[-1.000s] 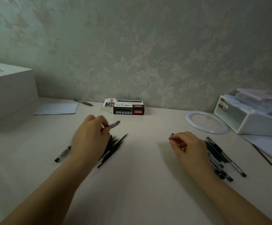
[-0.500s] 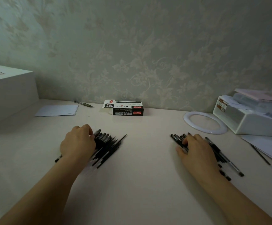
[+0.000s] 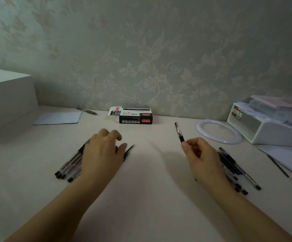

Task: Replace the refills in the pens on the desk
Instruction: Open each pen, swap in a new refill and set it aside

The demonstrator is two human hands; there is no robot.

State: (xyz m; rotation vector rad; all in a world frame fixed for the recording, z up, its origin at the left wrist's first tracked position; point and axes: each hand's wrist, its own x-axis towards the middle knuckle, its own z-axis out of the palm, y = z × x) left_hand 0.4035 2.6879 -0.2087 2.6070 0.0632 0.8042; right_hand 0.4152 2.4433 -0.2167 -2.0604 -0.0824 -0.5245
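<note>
While the left hand lies flat with loose fingers on a pile of thin black pens at the left, the right hand pinches one clear black-grip pen, tilted up, beside another pile of dark pens at the right of the pale desk.

Far ahead of me by the wall, the box shows "1120" on its white top and again, turned sideways, on its open flap. Its red labels and small print I can't read. The tray at far right carries red-brown labels, too blurred to read.
</note>
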